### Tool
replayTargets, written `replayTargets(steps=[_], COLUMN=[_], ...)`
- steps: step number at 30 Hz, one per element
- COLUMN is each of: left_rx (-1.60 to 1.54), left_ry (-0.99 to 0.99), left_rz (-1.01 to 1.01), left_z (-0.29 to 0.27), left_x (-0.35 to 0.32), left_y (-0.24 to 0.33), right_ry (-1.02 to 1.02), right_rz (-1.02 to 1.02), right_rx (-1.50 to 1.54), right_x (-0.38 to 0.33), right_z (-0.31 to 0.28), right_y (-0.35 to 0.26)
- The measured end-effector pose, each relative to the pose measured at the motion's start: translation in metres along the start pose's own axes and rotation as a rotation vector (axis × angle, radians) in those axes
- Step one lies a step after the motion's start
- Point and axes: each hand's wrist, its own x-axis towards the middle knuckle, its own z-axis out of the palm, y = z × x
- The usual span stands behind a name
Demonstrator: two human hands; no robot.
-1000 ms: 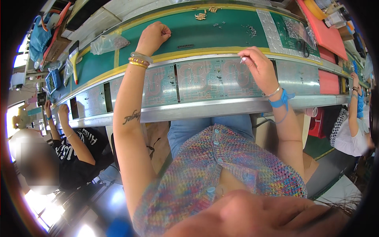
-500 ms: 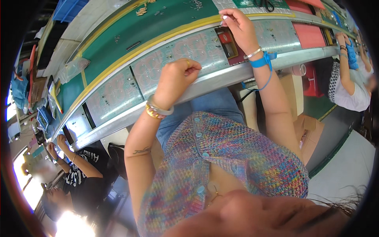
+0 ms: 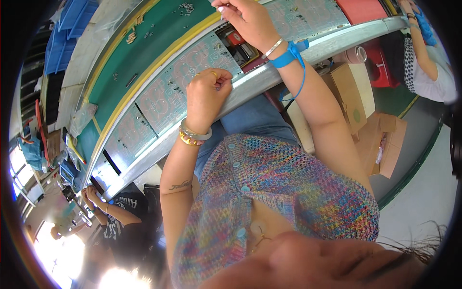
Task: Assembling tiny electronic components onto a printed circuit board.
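A row of pale green circuit boards (image 3: 166,94) with reddish round patterns lies along a metal rail (image 3: 260,79) in front of me. Above the rail's near edge, my left hand (image 3: 207,98) is closed, its fingers curled in by the board; what it may hold is hidden. Reaching farther out, my right hand (image 3: 248,24) is pinched together near the yellow-edged green mat (image 3: 159,45). Any part between its fingertips is too small to make out. A blue wrist strap (image 3: 286,57) circles my right wrist. Small components stand on the boards.
Tan pieces (image 3: 131,36) and small metal parts (image 3: 186,8) lie on the mat, with a dark strip (image 3: 131,80). A gap between boards shows a red box (image 3: 236,38). Co-workers' hands (image 3: 91,196) are at far left; another person's arm (image 3: 423,48) is at right. Cardboard boxes (image 3: 344,91) stand below.
My right hand has moved left and farther out toward the mat, staying pinched. My left hand has shifted slightly nearer, still curled. The whole view has turned a little.
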Motion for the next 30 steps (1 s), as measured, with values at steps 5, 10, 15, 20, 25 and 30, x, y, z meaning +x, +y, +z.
replayTargets(steps=[5, 10, 15, 20, 25, 30], left_rx=[0.087, 0.14, 0.226, 0.275, 0.269, 0.168], left_ry=[0.015, 0.021, 0.025, -0.007, -0.022, 0.087], left_rz=[0.014, 0.025, 0.127, 0.18, 0.253, 0.148], left_z=[0.0, -0.001, 0.004, 0.001, -0.012, -0.05], left_x=[-0.001, -0.001, 0.0, -0.001, -0.004, -0.033], left_y=[0.0, 0.002, 0.002, -0.001, 0.003, -0.019], right_ry=[0.023, 0.008, 0.02, -0.003, -0.076, -0.294], right_rz=[-0.055, -0.024, -0.062, -0.185, 0.07, 0.067], right_rx=[0.013, 0.044, 0.011, -0.413, 0.026, -0.099], right_x=[0.0, -0.001, -0.001, 0.0, -0.004, -0.032], right_z=[0.002, 0.002, 0.002, 0.0, 0.004, 0.002], right_y=[-0.001, -0.003, -0.002, -0.02, -0.017, -0.03])
